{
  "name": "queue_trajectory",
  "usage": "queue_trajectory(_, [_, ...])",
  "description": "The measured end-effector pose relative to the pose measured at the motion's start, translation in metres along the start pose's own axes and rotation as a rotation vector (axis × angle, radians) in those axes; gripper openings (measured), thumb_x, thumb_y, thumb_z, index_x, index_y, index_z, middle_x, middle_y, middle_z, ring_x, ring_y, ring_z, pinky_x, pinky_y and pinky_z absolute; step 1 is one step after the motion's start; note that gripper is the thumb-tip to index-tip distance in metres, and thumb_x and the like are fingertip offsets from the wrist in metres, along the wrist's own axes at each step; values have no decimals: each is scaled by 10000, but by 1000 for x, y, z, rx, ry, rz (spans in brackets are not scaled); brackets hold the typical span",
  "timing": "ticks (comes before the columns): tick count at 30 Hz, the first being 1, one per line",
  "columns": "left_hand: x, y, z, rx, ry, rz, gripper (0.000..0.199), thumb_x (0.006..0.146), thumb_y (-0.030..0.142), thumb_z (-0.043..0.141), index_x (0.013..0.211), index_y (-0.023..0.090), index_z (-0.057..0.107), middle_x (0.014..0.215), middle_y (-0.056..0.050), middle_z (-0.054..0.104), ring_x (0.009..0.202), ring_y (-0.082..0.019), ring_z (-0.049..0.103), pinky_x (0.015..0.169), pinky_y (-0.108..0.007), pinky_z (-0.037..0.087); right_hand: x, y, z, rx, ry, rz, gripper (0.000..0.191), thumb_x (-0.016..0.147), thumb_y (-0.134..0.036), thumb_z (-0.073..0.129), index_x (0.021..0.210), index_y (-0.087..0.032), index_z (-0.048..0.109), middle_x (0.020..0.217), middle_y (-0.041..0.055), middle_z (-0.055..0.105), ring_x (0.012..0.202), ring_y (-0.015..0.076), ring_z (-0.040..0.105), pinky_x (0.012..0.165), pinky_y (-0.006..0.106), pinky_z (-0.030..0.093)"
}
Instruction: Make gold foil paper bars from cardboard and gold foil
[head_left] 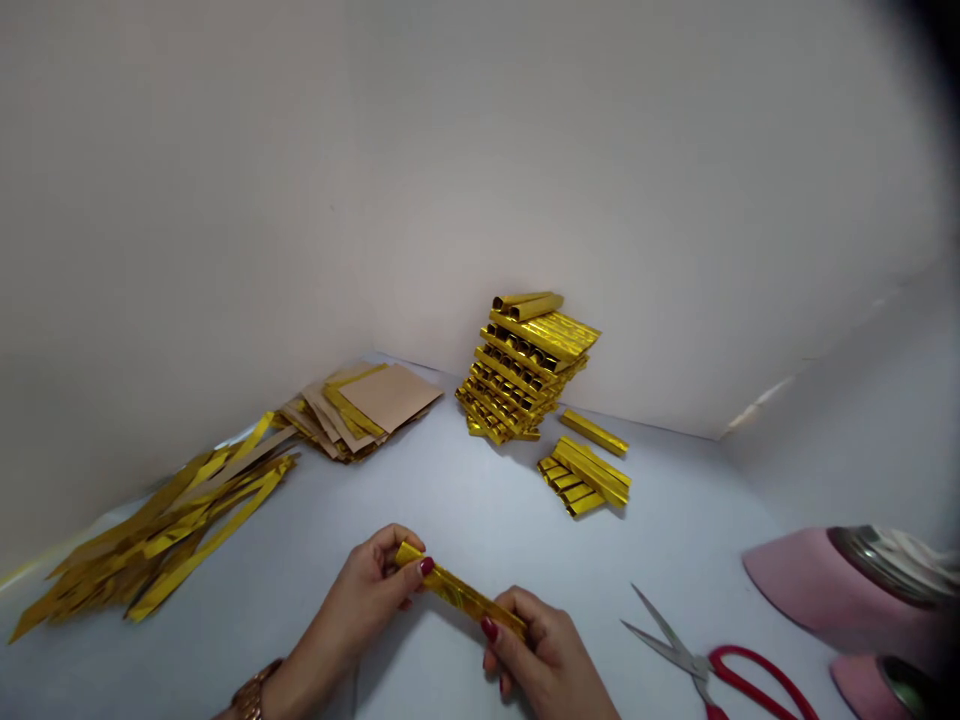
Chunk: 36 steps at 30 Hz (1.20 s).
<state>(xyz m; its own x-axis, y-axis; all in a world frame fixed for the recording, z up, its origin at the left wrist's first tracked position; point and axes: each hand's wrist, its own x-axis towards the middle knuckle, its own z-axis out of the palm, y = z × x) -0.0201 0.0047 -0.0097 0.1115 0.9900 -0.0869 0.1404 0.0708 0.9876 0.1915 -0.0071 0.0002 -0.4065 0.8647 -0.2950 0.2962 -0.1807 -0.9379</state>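
A narrow gold foil tube (459, 593) stretches between my two hands above the table. Its upper left end is pinched by my left hand (384, 575), thumb on top. Around the lower right end my right hand (536, 640) is closed, with the thumb pressed on the foil. Beyond the hands lies a small group of gold tubes (586, 475), with one loose gold tube (594, 432) behind it. A tall criss-cross stack of gold tubes (525, 370) stands near the wall.
Red-handled scissors (697, 665) lie with blades apart at the lower right. Past them are two pink objects (817, 575) with jar-like tops. Gold strips (172, 525) are heaped at the left, beside a pile of brown and gold squares (390, 395). Pale walls (450, 180) enclose the table's back.
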Motion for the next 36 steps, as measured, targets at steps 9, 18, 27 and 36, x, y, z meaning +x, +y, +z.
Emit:
queue_trajectory(9, [-17,4,-2,109,-54,41,166,837,308,555,767,170,616,641,10,593,586,-133,523,541,-222,392,3,-2,-7,-63,21,19,417,866,-538,446,664,-180,519,597,-2,542,491,109,454,484,230,321])
queue_trajectory(18, [-28,2,5,834,-78,609,206,955,188,443,864,206,627,775,-29,626,689,-191,566,618,-298,465,-2,-2,-6,-445,129,-289,243,868,-206,453,703,-200,631,678,4,556,630,142,547,568,239,395])
queue_trajectory(27, [-44,2,4,953,-77,833,287,997,156,346,987,166,633,954,-51,702,911,-211,644,785,-346,530,2,0,-5,-542,194,-245,201,815,-83,480,728,-198,621,728,14,615,657,152,590,580,242,451])
queue_trajectory(36, [-52,-1,1,1082,-78,878,298,981,140,345,1035,152,638,1030,-80,708,977,-233,655,811,-376,558,-20,16,10,-1041,380,-783,264,894,-81,383,999,-158,612,874,103,681,743,215,639,630,310,539])
